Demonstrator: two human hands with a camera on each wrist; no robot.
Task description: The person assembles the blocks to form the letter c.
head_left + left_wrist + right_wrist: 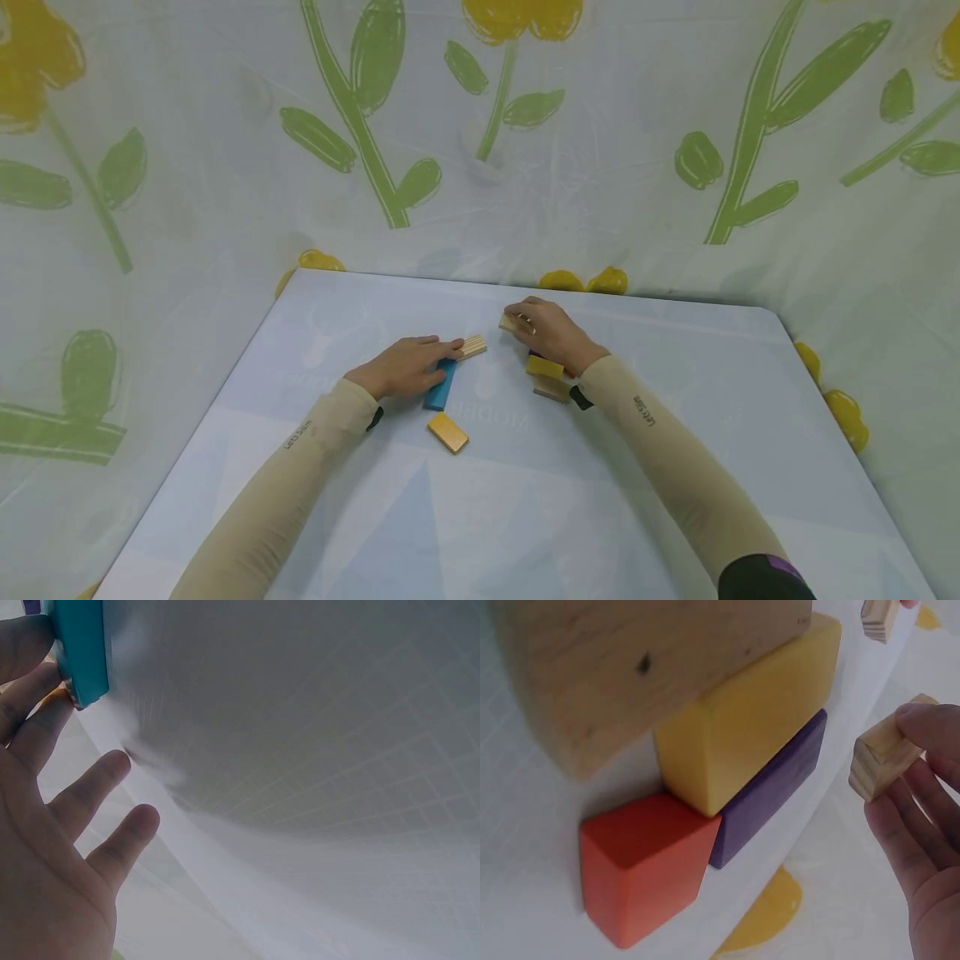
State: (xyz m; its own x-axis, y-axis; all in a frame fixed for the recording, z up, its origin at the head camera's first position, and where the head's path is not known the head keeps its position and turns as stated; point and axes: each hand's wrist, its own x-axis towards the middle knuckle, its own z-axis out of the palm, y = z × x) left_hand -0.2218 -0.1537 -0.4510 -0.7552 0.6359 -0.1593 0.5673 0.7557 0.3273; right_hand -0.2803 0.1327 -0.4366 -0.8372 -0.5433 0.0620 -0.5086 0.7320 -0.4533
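Head view: the right hand point(553, 329) pinched a wooden block point(507, 322) near the far edge of the tabletop point(375, 308). Left wrist: the left hand point(56, 862), spread, touched a blue block point(82, 649). Right wrist: a yellow block point(761, 705) lay beside a red block point(645, 859).

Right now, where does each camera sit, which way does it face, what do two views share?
Head: worn there, facing forward and down at the white tabletop; left hand, right hand, beige sleeves show.
Left wrist: worn there, facing that tabletop and a blue rectangular block; palm, fingers show.
Right wrist: worn there, facing the held pale wooden block and yellow rectangular block; right fingers show.
Head and right wrist share those blocks.
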